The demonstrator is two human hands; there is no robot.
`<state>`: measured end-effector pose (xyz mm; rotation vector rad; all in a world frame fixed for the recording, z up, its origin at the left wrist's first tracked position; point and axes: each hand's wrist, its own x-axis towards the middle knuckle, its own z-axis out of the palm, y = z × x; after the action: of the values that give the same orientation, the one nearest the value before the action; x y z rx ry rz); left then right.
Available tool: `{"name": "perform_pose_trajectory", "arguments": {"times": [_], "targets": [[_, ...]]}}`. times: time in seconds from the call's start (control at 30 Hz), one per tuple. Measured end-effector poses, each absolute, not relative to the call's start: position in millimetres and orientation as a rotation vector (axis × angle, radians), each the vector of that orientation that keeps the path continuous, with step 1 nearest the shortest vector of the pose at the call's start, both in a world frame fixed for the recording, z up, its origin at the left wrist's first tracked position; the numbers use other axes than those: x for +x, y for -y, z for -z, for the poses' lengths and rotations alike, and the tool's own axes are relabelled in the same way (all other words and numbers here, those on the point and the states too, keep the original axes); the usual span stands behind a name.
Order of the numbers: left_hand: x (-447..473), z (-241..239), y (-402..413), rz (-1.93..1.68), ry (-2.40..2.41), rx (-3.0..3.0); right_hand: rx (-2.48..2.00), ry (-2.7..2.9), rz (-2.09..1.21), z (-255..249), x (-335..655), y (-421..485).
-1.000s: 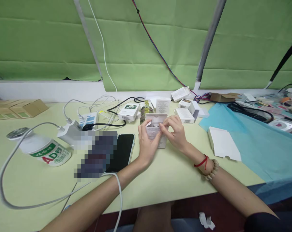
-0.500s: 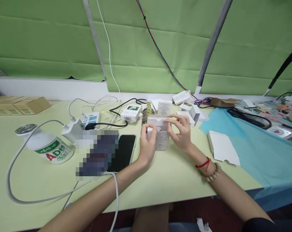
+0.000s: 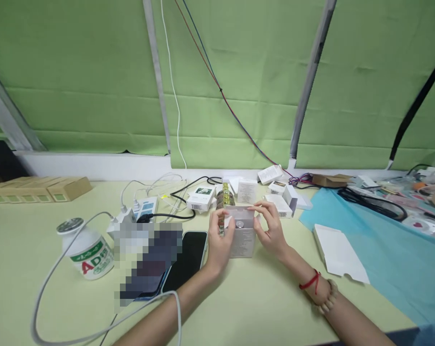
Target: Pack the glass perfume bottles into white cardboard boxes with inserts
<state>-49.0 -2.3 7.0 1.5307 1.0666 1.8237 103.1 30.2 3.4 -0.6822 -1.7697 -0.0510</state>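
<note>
Green fabric panels hang behind a pale green table (image 3: pixel 40 269). At nine o'clock stands a white bottle (image 3: pixel 87 250); beside it lies a dark phone (image 3: pixel 186 259). At the centre, the left hand (image 3: pixel 219 240) curls around the left side of a small white box (image 3: pixel 242 235), standing upright on the table. The right hand (image 3: pixel 273 230) pinches the box's open top flap between its fingertips. At three o'clock, flat white card (image 3: pixel 340 252) rests on blue sheeting (image 3: pixel 401 259).

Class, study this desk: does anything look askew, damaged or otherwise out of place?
Nothing is spilled or broken. The oddities: a flattened white carton lies loose, half on the blue sheet, and several small boxes lie scattered at odd angles behind the open box that both hands hold.
</note>
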Motion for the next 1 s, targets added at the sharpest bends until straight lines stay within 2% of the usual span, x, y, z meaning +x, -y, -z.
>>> {"name": "perform_pose_trajectory", "arguments": {"times": [0.17, 0.3, 0.47, 0.73, 0.87, 1.0], "targets": [[-48, -5, 6, -1.722, -1.118, 1.656, -0.720, 1.733, -0.087, 0, 99, -31], [-47, -6, 8, -1.660, -1.098, 1.503, -0.718, 1.712, -0.180, 1, 96, -32], [-48, -5, 5, -1.780, -1.129, 1.259, -0.662, 1.697, -0.181, 1, 92, -29], [-45, -6, 6, -1.778, -1.058, 1.213, -0.616, 1.676, -0.214, -1, 92, -27], [-46, -6, 7, -1.758, -1.079, 1.189, -0.594, 1.663, -0.323, 4, 93, -28], [-43, -6, 8, -1.771, -1.074, 1.115, -0.591, 1.585, -0.565, 7, 92, -28]]}}
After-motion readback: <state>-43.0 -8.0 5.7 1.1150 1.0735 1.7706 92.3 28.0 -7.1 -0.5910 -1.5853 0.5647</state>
